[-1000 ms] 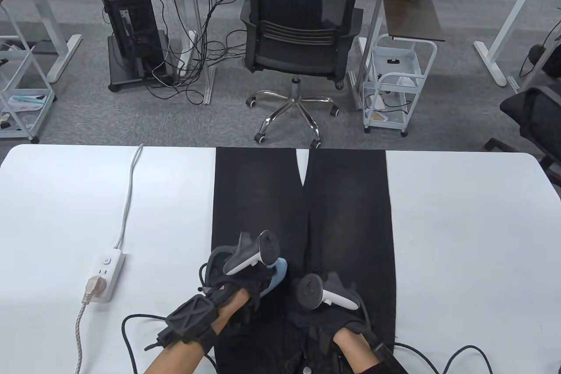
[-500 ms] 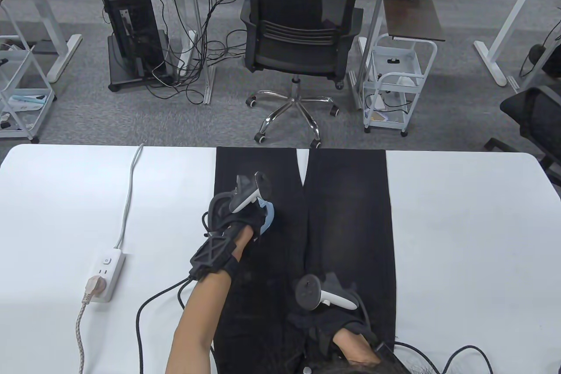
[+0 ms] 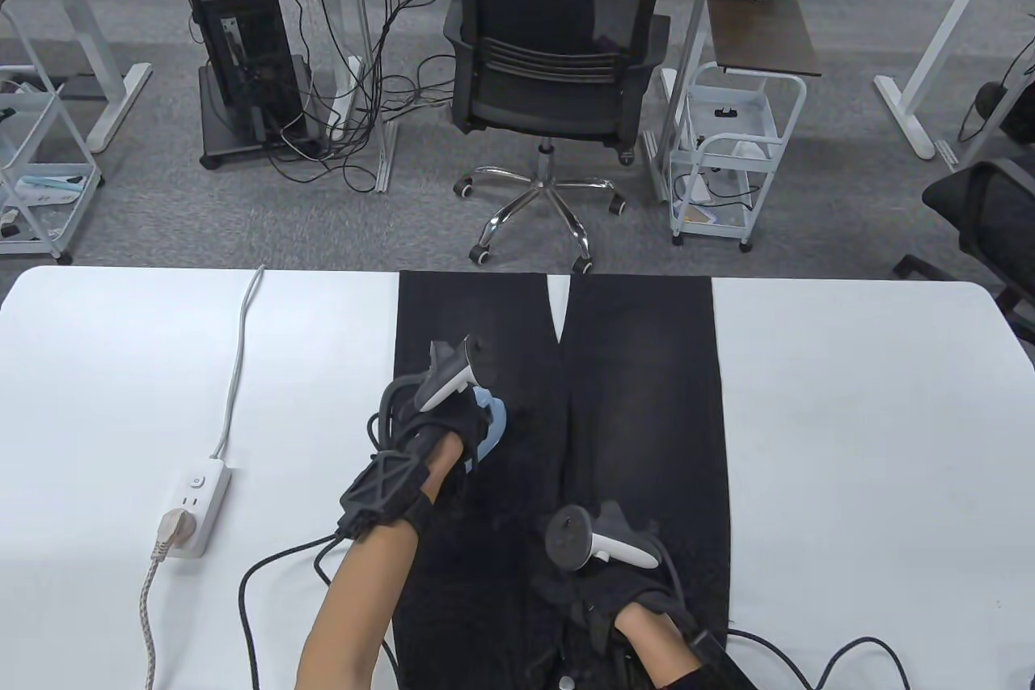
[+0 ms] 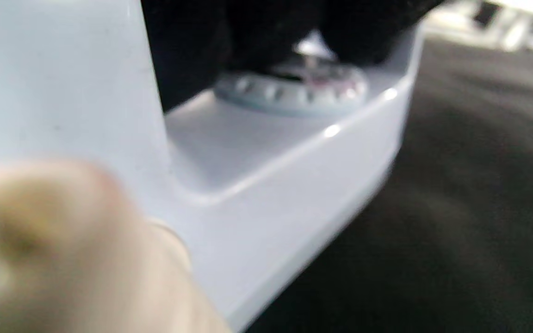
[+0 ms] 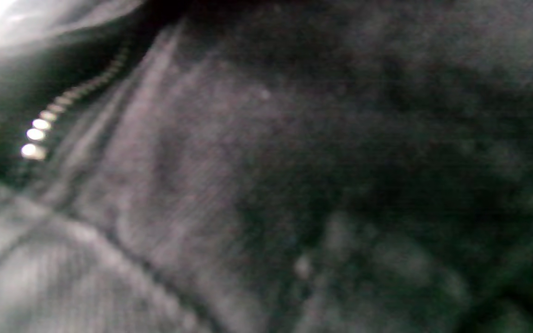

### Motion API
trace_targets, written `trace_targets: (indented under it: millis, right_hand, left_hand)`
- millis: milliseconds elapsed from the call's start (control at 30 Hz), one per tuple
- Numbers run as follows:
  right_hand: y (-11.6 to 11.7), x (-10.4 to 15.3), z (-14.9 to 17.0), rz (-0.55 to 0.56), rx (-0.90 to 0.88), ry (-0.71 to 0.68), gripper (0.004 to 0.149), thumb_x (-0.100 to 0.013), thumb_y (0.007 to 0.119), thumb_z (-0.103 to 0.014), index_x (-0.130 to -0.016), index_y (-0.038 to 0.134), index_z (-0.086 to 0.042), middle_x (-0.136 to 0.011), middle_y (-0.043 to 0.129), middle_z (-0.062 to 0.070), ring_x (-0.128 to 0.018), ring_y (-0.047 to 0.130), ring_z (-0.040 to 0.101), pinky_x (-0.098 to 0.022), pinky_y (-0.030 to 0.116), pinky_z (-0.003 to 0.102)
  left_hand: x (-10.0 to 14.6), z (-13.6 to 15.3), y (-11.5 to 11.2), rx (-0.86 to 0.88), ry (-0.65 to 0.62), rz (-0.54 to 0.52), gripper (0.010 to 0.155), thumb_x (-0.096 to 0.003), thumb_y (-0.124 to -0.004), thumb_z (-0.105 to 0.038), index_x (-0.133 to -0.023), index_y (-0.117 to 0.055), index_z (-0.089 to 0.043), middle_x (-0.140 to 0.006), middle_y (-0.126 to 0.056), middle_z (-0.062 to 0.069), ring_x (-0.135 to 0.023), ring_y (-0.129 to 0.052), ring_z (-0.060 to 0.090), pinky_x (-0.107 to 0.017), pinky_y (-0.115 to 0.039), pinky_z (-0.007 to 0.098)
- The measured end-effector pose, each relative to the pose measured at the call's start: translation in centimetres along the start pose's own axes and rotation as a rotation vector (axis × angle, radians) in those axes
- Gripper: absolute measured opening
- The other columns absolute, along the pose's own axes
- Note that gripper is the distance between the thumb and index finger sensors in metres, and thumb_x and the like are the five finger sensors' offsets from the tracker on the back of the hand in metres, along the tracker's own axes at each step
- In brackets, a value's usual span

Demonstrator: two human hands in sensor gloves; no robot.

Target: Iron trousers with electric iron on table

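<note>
Black trousers (image 3: pixel 647 399) lie flat on the white table (image 3: pixel 849 439), legs pointing away from me. A light blue electric iron (image 3: pixel 493 421) stands on the left trouser leg, about halfway along it. My left hand (image 3: pixel 453 427) grips its handle from above. The left wrist view shows the iron's pale body (image 4: pixel 271 185) and its dial (image 4: pixel 294 88) over dark cloth (image 4: pixel 456 208). My right hand (image 3: pixel 602 585) rests on the trousers near the waist, its fingers hidden under the tracker. The right wrist view is filled with blurred dark fabric (image 5: pixel 294 162) and a zip (image 5: pixel 63 111).
A white power strip (image 3: pixel 194 508) with one plug in it lies on the table's left side, its white cable (image 3: pixel 238 350) running to the far edge. Black glove cables (image 3: pixel 267 569) trail by my left forearm. An office chair (image 3: pixel 558 67) stands beyond the table.
My left hand pushed the iron from near the waist away along the left leg, then drew it back a little toward me. My right hand stayed in place.
</note>
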State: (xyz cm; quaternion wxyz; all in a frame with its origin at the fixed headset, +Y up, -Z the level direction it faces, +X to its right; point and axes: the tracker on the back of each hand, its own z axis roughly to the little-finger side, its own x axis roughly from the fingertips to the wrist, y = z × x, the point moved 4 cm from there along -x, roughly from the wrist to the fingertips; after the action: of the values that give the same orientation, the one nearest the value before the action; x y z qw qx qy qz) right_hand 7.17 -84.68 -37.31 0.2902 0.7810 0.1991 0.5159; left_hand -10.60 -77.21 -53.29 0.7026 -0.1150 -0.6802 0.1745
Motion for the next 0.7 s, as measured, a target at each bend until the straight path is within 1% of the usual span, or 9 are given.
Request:
trace_targets:
  millis: [67,200,267,300,400,500,533,567,700]
  right_hand:
    - [0.0,0.0,0.0,0.003,0.004,0.001,0.079,-0.061,0.046,-0.053,-0.106,-0.009,-0.02,-0.106,-0.018,0.022,-0.093,-0.011,0.054,-0.061,0.01,0.076]
    - [0.0,0.0,0.1,0.011,0.009,0.004,0.078,-0.061,0.046,-0.053,-0.106,-0.009,-0.02,-0.106,-0.017,0.021,-0.093,-0.01,0.053,-0.061,0.01,0.075]
    - [-0.1,0.0,0.1,0.021,0.011,0.003,0.078,-0.061,0.046,-0.053,-0.106,-0.009,-0.02,-0.107,-0.016,0.022,-0.094,-0.009,0.053,-0.061,0.011,0.075]
    - [-0.1,0.1,0.1,0.028,0.013,0.002,0.078,-0.061,0.046,-0.053,-0.106,-0.008,-0.02,-0.107,-0.016,0.022,-0.094,-0.009,0.053,-0.061,0.011,0.075]
    - [-0.1,0.1,0.1,0.049,0.017,-0.003,0.078,-0.061,0.046,-0.053,-0.107,-0.007,-0.02,-0.108,-0.013,0.022,-0.095,-0.007,0.054,-0.062,0.013,0.075]
    - [-0.9,0.9,0.2,0.142,0.041,-0.002,0.076,-0.061,0.05,-0.051,-0.11,0.003,-0.017,-0.112,0.001,0.023,-0.099,0.009,0.054,-0.065,0.025,0.074]
    - [-1.4,1.6,0.2,0.206,0.043,0.001,0.076,-0.06,0.052,-0.05,-0.11,0.009,-0.012,-0.114,0.01,0.024,-0.101,0.019,0.054,-0.065,0.032,0.074]
    - [-1.6,2.1,0.3,0.227,0.041,-0.002,0.076,-0.06,0.053,-0.049,-0.111,0.013,-0.01,-0.114,0.015,0.026,-0.101,0.024,0.054,-0.066,0.035,0.073]
    - [-3.0,5.0,2.4,0.29,-0.011,0.011,0.069,-0.061,0.054,-0.042,-0.111,0.021,-0.007,-0.114,0.029,0.028,-0.101,0.04,0.054,-0.066,0.041,0.072]
  left_hand:
    - [1.7,-0.4,-0.7,-0.023,-0.029,-0.011,0.039,-0.0584,-0.077,-0.043,-0.074,-0.076,-0.008,-0.04,-0.094,0.0,-0.031,-0.098,0.014,-0.044,-0.086,0.05]
    - [5.5,-1.2,-2.5,-0.061,-0.096,0.019,0.039,-0.0586,-0.077,-0.043,-0.074,-0.077,-0.008,-0.041,-0.094,-0.001,-0.031,-0.098,0.014,-0.045,-0.086,0.05]
    - [7.5,-1.6,-3.2,-0.105,-0.117,-0.008,0.038,-0.0589,-0.077,-0.043,-0.075,-0.076,-0.008,-0.041,-0.094,-0.001,-0.031,-0.098,0.014,-0.045,-0.086,0.049]
    - [8.7,-1.7,-3.9,-0.085,-0.143,0.006,0.038,-0.059,-0.077,-0.043,-0.074,-0.077,-0.008,-0.041,-0.094,-0.001,-0.031,-0.098,0.014,-0.045,-0.086,0.05]
    - [11.2,-1.9,-5.0,-0.081,-0.175,-0.029,0.038,-0.0589,-0.078,-0.042,-0.074,-0.077,-0.007,-0.04,-0.094,0.0,-0.031,-0.098,0.015,-0.044,-0.085,0.05]
    - [12.7,-1.8,-5.6,-0.102,-0.183,-0.022,0.038,-0.0589,-0.078,-0.043,-0.074,-0.077,-0.008,-0.04,-0.094,-0.001,-0.031,-0.098,0.014,-0.045,-0.085,0.049]
    - [12.9,-1.6,-5.7,-0.095,-0.187,-0.018,0.038,-0.0588,-0.078,-0.043,-0.074,-0.077,-0.008,-0.04,-0.094,-0.001,-0.031,-0.098,0.014,-0.045,-0.086,0.049]
    - [13.1,-1.6,-5.8,-0.091,-0.191,-0.018,0.038,-0.0588,-0.078,-0.043,-0.074,-0.077,-0.008,-0.04,-0.094,-0.001,-0.031,-0.098,0.014,-0.045,-0.086,0.049]
    - [14.2,-2.3,-5.4,-0.118,-0.228,-0.017,0.039,-0.0585,-0.08,-0.044,-0.075,-0.079,-0.009,-0.041,-0.095,-0.002,-0.031,-0.099,0.014,-0.045,-0.086,0.048]
